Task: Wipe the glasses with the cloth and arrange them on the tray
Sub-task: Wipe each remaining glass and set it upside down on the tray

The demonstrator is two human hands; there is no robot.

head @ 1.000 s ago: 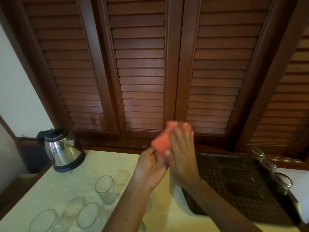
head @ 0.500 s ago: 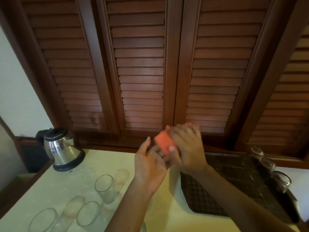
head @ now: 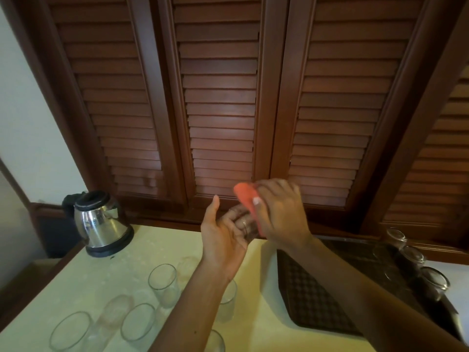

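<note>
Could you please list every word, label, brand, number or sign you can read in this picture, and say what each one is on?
No readable text appears anywhere in this view.
Shiny steel electric kettle: reflections only, no brand or label legible.
Clear drinking glasses on the pale counter: plain, unmarked.
Dark patterned tray: woven pattern only.
Orange cloth under the right hand: blurred, no tag visible.

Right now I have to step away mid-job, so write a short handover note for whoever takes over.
Left hand holds a clear glass in its fingers, thumb raised. Right hand presses the orange cloth on that glass.
Done: three glasses stand upside down along the far right edge of the dark tray.
Left: finish this glass and set it on the tray, then wipe the upright glasses waiting on the counter to the left, near the kettle.
</note>
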